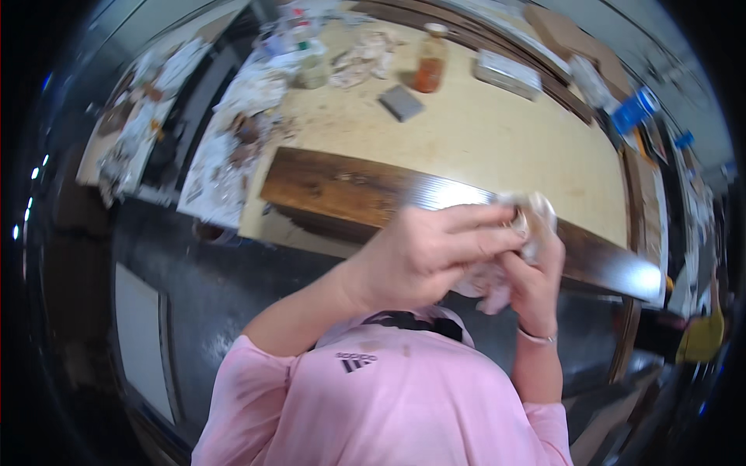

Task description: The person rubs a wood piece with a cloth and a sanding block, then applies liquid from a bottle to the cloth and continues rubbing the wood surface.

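In front of my chest both hands are raised over the near edge of the table, gripping a crumpled whitish cloth. The fingers of my left hand reach rightward and pinch it at the top. My right hand is wrapped round it, with folds hanging below between the two hands. A small dark spot shows at the left fingertips; I cannot make out what it is. Behind my hands a glossy dark-brown wooden board lies along the table's front edge, partly covered by them.
On the pale tabletop are a grey block, a jar of orange-brown liquid and a silvery box. Stained papers and crumpled rags spread at the left. A blue can is at the far right. Brown strips line the back.
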A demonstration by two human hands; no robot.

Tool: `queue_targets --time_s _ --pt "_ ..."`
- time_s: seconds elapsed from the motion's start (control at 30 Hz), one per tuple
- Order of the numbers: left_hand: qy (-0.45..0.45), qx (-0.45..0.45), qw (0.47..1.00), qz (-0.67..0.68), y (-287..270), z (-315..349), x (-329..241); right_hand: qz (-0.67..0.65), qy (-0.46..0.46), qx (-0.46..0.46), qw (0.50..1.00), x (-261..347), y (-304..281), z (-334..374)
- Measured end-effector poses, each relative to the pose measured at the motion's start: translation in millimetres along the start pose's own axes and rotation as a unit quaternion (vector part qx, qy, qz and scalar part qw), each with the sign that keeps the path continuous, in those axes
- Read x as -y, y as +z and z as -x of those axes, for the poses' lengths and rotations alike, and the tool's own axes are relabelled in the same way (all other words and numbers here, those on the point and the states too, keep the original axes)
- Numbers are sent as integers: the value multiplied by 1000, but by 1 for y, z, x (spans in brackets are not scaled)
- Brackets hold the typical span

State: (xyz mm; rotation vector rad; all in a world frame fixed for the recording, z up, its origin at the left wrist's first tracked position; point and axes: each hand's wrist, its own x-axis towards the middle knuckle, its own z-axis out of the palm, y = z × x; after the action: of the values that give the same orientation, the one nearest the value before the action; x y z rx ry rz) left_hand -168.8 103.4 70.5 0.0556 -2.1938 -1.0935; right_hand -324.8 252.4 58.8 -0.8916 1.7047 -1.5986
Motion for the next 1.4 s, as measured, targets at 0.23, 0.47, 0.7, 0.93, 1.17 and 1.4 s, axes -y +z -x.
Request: queue_targets --time_s 0.23,0.47,0.7,0.93,1.17,1.4 --pt "-311 -326 869 -207 -163 140 168 136 -72 -71 986 -10 -70 46" --pt "-368 -191 782 -465 -122 195 249 130 -6 -21 991 -43 -113 78" --pt "-317 -228 874 -288 -160 248 290 198 -30 -78 977 -21 -56 43" --pt "-218 -376 897 -83 -177 106 151 308 -109 -225 918 -5 -107 47" --pt "-108 59 989 -79 0 -23 62 442 -213 -252 834 -57 -111 -10" --pt "-125 82 977 -150 27 -33 74 459 -249 -305 797 -66 -106 -12"
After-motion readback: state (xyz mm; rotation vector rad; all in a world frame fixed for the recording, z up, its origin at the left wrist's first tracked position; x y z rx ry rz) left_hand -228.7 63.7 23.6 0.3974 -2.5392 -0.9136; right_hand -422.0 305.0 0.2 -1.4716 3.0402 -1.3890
